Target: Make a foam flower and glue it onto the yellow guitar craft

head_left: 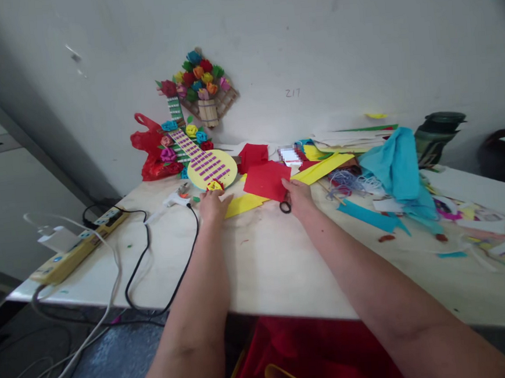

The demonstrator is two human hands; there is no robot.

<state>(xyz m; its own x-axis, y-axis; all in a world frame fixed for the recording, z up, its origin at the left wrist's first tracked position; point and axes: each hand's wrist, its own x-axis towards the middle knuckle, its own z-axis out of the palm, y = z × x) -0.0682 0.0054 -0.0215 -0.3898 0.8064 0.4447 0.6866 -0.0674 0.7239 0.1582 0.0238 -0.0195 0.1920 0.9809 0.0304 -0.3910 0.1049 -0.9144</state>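
My left hand has its fingertips closed at a small red and yellow paper flower, with the thumb held a little apart. Just behind it lies a round, yellow guitar-like craft piece with purple strips on its face and neck. My right hand pinches the lower right edge of a red sheet of paper. A black ring that looks like a scissors handle shows beside that hand; the rest is hidden. Yellow paper lies between my hands.
Paper flowers in a vase craft and a red bag stand at the back left. A power strip and cables lie left. Blue crepe paper, thread, scraps and a dark bottle crowd the right.
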